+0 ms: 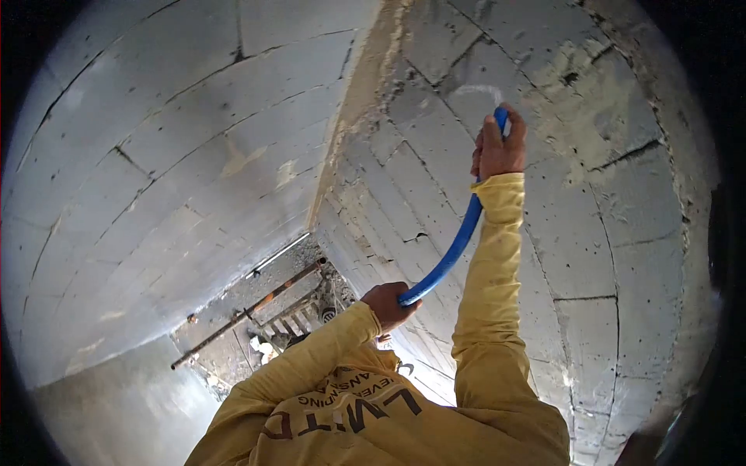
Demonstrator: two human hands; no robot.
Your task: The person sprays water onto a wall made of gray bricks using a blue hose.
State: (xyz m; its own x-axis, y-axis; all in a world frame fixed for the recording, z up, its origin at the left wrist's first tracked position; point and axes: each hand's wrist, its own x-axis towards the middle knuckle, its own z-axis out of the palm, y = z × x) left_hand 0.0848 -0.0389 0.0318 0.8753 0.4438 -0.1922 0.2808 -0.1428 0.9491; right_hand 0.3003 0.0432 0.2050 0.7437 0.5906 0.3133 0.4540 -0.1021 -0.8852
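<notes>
Between clasped left hand and right hand, a curved blue hose.

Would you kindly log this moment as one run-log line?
left hand: closed around lower part of blue hose | right hand: gripping near upper end | blue hose: bowed between hands | block wall: pale streak near hose tip

dim scene, bright glare low at centre, fisheye curve, black vignette at 4 corners, slightly soft detail
</notes>
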